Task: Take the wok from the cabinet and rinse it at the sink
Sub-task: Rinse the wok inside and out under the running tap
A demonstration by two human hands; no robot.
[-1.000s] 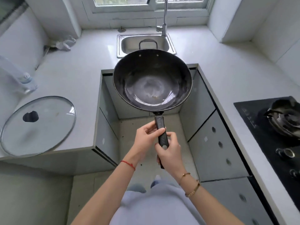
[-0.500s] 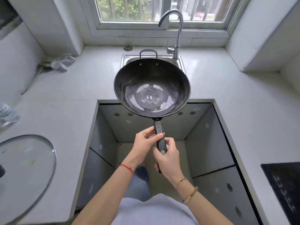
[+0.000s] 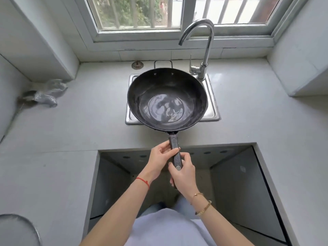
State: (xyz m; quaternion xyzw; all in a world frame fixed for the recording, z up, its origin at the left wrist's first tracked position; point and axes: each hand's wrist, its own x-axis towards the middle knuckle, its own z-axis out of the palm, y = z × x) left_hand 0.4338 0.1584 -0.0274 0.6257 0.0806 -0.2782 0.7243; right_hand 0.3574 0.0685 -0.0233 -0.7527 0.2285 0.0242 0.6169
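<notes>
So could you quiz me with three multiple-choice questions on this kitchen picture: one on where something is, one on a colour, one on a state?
1. Where is the wok?
A. over the sink
B. inside the cabinet
C. on the floor

2. What colour is the string on the left wrist?
A. blue
B. red
C. green

3. Is the faucet running?
A. yes, a strong stream
B. a thin trickle
C. no water visible

Answers: A, the wok covers most of the basin; B, a red string circles the wrist below the left hand; C, nothing falls from the spout. The right hand also grips the handle.
</notes>
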